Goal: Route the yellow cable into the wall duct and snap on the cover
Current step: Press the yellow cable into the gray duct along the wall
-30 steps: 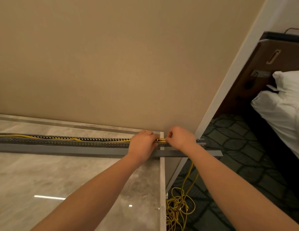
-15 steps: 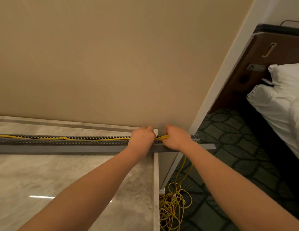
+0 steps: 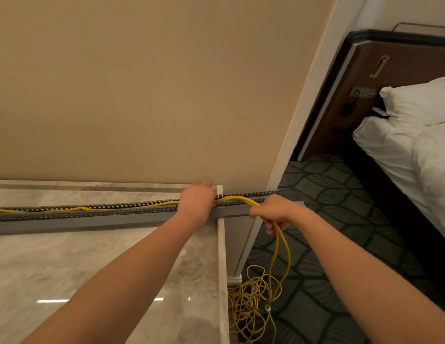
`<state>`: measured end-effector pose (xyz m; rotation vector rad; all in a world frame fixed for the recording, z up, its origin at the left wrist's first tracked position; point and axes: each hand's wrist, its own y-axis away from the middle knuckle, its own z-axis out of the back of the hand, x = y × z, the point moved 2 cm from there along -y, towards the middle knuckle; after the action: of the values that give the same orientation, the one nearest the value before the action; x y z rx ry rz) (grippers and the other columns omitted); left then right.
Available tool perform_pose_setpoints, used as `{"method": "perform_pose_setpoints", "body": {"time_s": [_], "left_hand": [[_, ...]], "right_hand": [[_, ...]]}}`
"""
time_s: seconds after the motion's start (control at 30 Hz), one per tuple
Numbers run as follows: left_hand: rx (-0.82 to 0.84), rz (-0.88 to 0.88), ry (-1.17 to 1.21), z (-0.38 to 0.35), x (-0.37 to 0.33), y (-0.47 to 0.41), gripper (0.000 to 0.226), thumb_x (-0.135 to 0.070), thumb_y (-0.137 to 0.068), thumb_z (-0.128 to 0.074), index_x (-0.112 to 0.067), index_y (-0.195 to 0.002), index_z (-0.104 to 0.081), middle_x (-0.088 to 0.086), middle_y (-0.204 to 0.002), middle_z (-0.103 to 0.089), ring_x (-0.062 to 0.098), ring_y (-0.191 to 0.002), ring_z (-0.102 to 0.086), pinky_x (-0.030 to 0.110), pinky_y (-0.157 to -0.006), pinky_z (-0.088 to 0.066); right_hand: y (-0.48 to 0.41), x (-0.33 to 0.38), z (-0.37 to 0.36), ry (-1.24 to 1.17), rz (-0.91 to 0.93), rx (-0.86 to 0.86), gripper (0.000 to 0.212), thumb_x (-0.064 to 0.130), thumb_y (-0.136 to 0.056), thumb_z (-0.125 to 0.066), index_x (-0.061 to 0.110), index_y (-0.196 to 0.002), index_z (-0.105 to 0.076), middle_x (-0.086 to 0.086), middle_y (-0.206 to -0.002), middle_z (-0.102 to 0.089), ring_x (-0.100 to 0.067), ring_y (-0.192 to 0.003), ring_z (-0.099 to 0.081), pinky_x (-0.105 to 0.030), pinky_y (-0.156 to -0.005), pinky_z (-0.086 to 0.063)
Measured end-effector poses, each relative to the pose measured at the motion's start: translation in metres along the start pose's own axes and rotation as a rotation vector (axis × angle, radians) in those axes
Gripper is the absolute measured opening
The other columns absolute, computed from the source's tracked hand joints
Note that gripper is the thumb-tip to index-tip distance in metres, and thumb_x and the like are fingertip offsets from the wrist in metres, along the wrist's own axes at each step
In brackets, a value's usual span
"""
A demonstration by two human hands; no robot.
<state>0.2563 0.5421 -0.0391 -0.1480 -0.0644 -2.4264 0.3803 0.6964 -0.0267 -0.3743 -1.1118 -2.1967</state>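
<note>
Left hand [image 3: 197, 203] lay curled atop the slotted grey duct [image 3: 117, 209], its hold on anything indiscernible; just right of it, the right hand [image 3: 275, 214] gripped the yellow cable [image 3: 239, 199] in hanging loops.

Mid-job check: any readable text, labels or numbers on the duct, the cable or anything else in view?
None can be read.
The grey duct and the yellow cable show no print.
The small metal plate on the headboard may bear marks, but it is too small and blurred to tell.
</note>
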Motion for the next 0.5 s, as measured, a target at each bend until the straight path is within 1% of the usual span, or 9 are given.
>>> {"method": "perform_pose_setpoints", "body": {"time_s": [0.03, 0.1, 0.17, 0.27, 0.33, 0.37, 0.4, 0.43, 0.5], "left_hand": [[0.000, 0.000, 0.004, 0.000, 0.001, 0.000, 0.016, -0.011, -0.090, -0.058, -0.009, -0.103, -0.066, 0.009, -0.109, -0.056, 0.032, -0.093, -0.061, 0.035, -0.062, -0.043], [0.001, -0.007, -0.006, 0.000, 0.001, 0.000, 0.015, -0.012, -0.090, -0.057, -0.009, -0.101, -0.067, 0.009, -0.108, -0.056, 0.032, -0.092, -0.062, 0.035, -0.060, -0.042], [0.003, -0.006, -0.024, 0.001, -0.001, 0.001, 0.014, -0.010, -0.089, -0.058, -0.009, -0.099, -0.068, 0.009, -0.107, -0.055, 0.032, -0.089, -0.062, 0.034, -0.059, -0.042], [0.010, 0.031, -0.044, 0.004, -0.005, 0.002, 0.016, -0.005, -0.085, -0.062, -0.009, -0.100, -0.066, 0.009, -0.098, -0.054, 0.031, -0.088, -0.065, 0.034, -0.059, -0.041], [0.010, 0.056, -0.036, 0.006, -0.009, 0.001, 0.020, -0.004, -0.084, -0.062, -0.008, -0.103, -0.064, 0.010, -0.090, -0.054, 0.032, -0.089, -0.066, 0.035, -0.059, -0.041], [0.006, 0.054, -0.040, 0.006, -0.010, 0.001, 0.020, -0.003, -0.084, -0.061, -0.009, -0.103, -0.064, 0.011, -0.091, -0.056, 0.033, -0.089, -0.066, 0.036, -0.059, -0.040], [0.003, 0.047, -0.047, 0.006, -0.011, 0.001, 0.021, -0.002, -0.084, -0.060, -0.009, -0.103, -0.064, 0.010, -0.095, -0.058, 0.032, -0.089, -0.066, 0.036, -0.059, -0.040], [0.000, 0.041, -0.052, 0.005, -0.012, 0.001, 0.020, -0.002, -0.083, -0.060, -0.009, -0.102, -0.065, 0.010, -0.099, -0.059, 0.032, -0.088, -0.066, 0.036, -0.059, -0.040], [-0.007, 0.034, -0.052, 0.005, -0.012, 0.001, 0.020, -0.001, -0.083, -0.061, -0.009, -0.101, -0.066, 0.009, -0.103, -0.058, 0.032, -0.089, -0.065, 0.036, -0.059, -0.041]], "right_hand": [[0.002, -0.009, 0.000, -0.092, -0.023, 0.048, 0.037, 0.039, -0.080, -0.065, 0.011, -0.059, -0.054, -0.004, -0.045, -0.055, -0.017, -0.041, -0.057, -0.024, -0.048, -0.053], [0.006, -0.022, 0.000, -0.210, -0.044, 0.068, 0.049, 0.055, -0.078, -0.063, 0.012, -0.056, -0.053, -0.004, -0.047, -0.051, -0.019, -0.043, -0.052, -0.027, -0.052, -0.053], [0.007, -0.025, 0.004, -0.216, -0.023, -0.036, 0.061, 0.065, -0.082, -0.051, 0.011, -0.054, -0.056, -0.003, -0.046, -0.047, -0.019, -0.042, -0.047, -0.027, -0.050, -0.050], [0.008, -0.021, 0.020, -0.028, 0.086, -0.309, 0.067, 0.054, -0.094, -0.035, 0.012, -0.051, -0.063, 0.000, -0.042, -0.054, -0.018, -0.043, -0.051, -0.026, -0.050, -0.046], [0.008, -0.020, 0.027, 0.076, 0.135, -0.410, 0.065, 0.049, -0.095, -0.034, 0.012, -0.053, -0.067, 0.001, -0.043, -0.058, -0.018, -0.050, -0.057, -0.030, -0.058, -0.048], [0.007, -0.020, 0.028, 0.123, 0.143, -0.440, 0.063, 0.050, -0.094, -0.035, 0.012, -0.056, -0.067, 0.001, -0.047, -0.059, -0.020, -0.054, -0.059, -0.031, -0.061, -0.049], [0.006, -0.021, 0.028, 0.177, 0.148, -0.472, 0.060, 0.051, -0.093, -0.036, 0.012, -0.058, -0.066, 0.000, -0.051, -0.060, -0.020, -0.057, -0.059, -0.030, -0.060, -0.048], [0.005, -0.022, 0.028, 0.229, 0.153, -0.509, 0.058, 0.052, -0.092, -0.037, 0.013, -0.057, -0.063, 0.000, -0.053, -0.058, -0.020, -0.056, -0.057, -0.029, -0.055, -0.045], [0.005, -0.025, 0.026, 0.308, 0.173, -0.602, 0.052, 0.052, -0.090, -0.040, 0.016, -0.056, -0.056, 0.001, -0.053, -0.053, -0.020, -0.054, -0.054, -0.026, -0.049, -0.038]]}}
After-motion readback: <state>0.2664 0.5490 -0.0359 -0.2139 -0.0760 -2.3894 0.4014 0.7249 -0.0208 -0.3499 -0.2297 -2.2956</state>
